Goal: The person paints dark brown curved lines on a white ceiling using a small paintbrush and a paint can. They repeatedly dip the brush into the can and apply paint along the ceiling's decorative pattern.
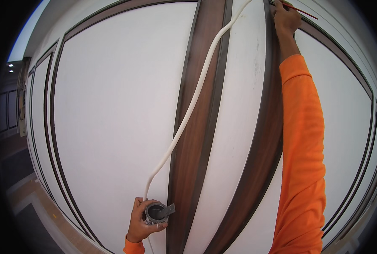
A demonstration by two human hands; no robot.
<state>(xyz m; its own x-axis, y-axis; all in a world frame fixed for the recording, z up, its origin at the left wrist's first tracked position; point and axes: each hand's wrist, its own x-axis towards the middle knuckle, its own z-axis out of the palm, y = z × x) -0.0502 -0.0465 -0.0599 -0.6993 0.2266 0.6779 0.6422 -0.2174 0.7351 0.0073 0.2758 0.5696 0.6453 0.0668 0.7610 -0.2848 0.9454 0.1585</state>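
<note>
Low in the view, my left hand is wrapped round a small paint pot with dark grey paint inside. A flat grey-smeared stick leans over the pot's rim. My right hand is raised high at the upper right, against the top of a dark wood strip. Its fingers pinch a thin paintbrush with a red handle; the bristle end is hidden by the hand. A white cable hangs from the top edge in a long curve and passes behind my left hand.
Another brown wood strip with dark edges runs down the white wall. White panels with dark frames flank the strips. Grey smudges mark the white band between them. At the far left lies a floor with dark and tan areas.
</note>
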